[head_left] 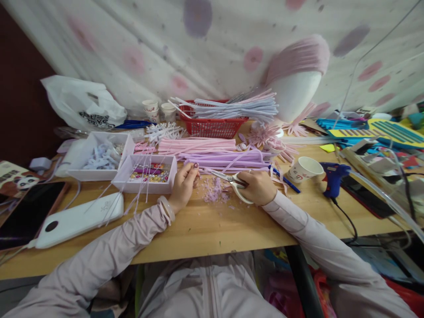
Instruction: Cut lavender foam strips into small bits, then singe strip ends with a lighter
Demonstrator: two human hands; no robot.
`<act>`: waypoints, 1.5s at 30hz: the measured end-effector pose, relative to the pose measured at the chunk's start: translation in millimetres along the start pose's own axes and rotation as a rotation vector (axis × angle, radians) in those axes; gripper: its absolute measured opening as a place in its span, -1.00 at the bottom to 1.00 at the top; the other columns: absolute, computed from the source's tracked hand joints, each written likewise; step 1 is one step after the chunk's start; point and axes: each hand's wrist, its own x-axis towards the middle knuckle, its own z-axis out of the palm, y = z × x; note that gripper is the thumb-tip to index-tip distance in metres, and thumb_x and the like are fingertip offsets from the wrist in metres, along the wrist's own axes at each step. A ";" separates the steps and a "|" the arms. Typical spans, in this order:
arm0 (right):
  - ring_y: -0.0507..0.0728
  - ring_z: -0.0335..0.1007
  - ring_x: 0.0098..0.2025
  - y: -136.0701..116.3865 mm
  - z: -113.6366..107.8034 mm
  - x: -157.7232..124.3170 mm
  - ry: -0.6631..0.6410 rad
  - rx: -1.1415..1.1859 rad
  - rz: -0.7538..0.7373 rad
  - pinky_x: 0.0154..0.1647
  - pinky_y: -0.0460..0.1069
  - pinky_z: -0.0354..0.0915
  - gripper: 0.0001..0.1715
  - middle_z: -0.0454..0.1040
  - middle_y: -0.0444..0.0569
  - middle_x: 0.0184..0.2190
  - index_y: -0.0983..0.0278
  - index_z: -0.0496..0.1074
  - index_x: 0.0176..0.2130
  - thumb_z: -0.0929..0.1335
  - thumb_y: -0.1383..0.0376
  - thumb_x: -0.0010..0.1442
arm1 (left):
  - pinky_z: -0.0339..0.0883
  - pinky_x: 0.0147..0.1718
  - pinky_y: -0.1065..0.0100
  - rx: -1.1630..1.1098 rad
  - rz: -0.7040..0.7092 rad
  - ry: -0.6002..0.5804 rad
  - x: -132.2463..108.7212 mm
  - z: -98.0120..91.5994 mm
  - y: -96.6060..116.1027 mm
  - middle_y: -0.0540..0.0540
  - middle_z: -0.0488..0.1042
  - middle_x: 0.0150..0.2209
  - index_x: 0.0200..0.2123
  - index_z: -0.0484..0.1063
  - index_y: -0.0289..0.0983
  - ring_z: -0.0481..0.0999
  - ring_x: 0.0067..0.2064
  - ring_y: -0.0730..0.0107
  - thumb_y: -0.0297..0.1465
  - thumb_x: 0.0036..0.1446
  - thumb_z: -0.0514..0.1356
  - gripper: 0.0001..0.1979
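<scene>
My right hand (258, 187) is closed around the handles of a pair of scissors (221, 176) with pale grips. Its blades point left toward my left hand (183, 185), whose thumb and fingertips are pinched together. What the pinch holds is mostly hidden and too small to name. Beneath the blades, fine purple clippings (215, 192) are scattered over the wooden table (205, 234). Just behind both hands lies a bundle of purple pipe cleaners (228, 159), with pink pipe cleaners (198, 145) beyond it.
White boxes (144, 187) of small parts stand left, near a power bank (79, 221) and a phone (31, 214). A red basket (212, 128) bears pale blue pipe cleaners. To the right are a paper cup (306, 170), a blue glue gun (333, 179) and another phone (367, 196).
</scene>
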 end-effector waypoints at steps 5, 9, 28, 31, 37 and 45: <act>0.06 0.24 -0.50 1.8 -3.4 1.2 0.040 -0.029 0.005 -0.51 -0.05 -0.09 -0.70 0.42 -0.03 -0.52 0.27 0.37 -0.42 0.29 0.08 0.02 | -0.10 -0.68 0.48 0.038 -0.002 0.008 0.2 -1.8 -1.6 0.14 0.02 -0.68 -0.57 0.17 -0.24 0.01 -0.67 0.60 -0.19 0.11 0.09 -0.69; 0.08 0.27 -0.44 1.0 -2.3 2.9 0.033 -0.085 -0.085 -0.48 -0.04 -0.06 -0.70 0.44 0.01 -0.42 0.30 0.38 -0.36 0.28 0.11 0.04 | -0.06 -0.66 0.46 0.232 0.056 0.011 -3.0 -3.5 0.1 0.13 0.03 -0.70 -0.61 0.15 -0.24 0.04 -0.66 0.57 -0.25 0.11 0.07 -0.69; -0.02 0.17 -0.58 8.5 1.7 1.8 0.096 0.542 0.011 -0.52 -0.12 0.07 -0.76 0.35 -0.14 -0.62 0.30 0.35 -0.51 0.38 0.17 -0.01 | 0.12 -0.64 0.49 0.312 0.075 0.062 3.9 -5.8 1.1 0.02 0.42 -0.52 -0.35 0.48 -0.28 0.25 -0.60 0.58 -0.15 0.08 0.14 -0.69; -0.02 0.19 -0.56 8.2 1.0 1.0 0.115 0.640 0.005 -0.51 -0.11 0.10 -0.77 0.36 -0.15 -0.60 0.31 0.35 -0.51 0.40 0.20 -0.03 | 0.11 -0.66 0.50 0.254 0.052 0.065 5.5 -6.2 -1.0 0.01 0.42 -0.55 -0.36 0.49 -0.30 0.24 -0.62 0.59 -0.14 0.04 0.18 -0.68; -0.03 0.15 -0.57 15.1 0.8 4.4 0.103 0.655 0.017 -0.53 -0.12 0.08 -0.77 0.32 -0.18 -0.63 0.31 0.33 -0.53 0.42 0.23 -0.04 | 0.07 -0.68 0.52 0.056 -0.059 -0.007 6.8 -2.1 -3.3 0.02 0.38 -0.61 -0.45 0.46 -0.33 0.22 -0.65 0.62 -0.11 -0.02 0.22 -0.65; -0.02 0.16 -0.55 27.3 5.1 7.2 0.043 0.630 0.014 -0.52 -0.12 0.08 -0.75 0.33 -0.14 -0.61 0.32 0.35 -0.53 0.38 0.18 0.00 | 0.01 -0.70 0.56 -0.160 -0.248 -0.005 3.1 3.1 -2.2 0.06 0.34 -0.64 -0.49 0.45 -0.36 0.19 -0.66 0.69 -0.13 -0.14 0.31 -0.64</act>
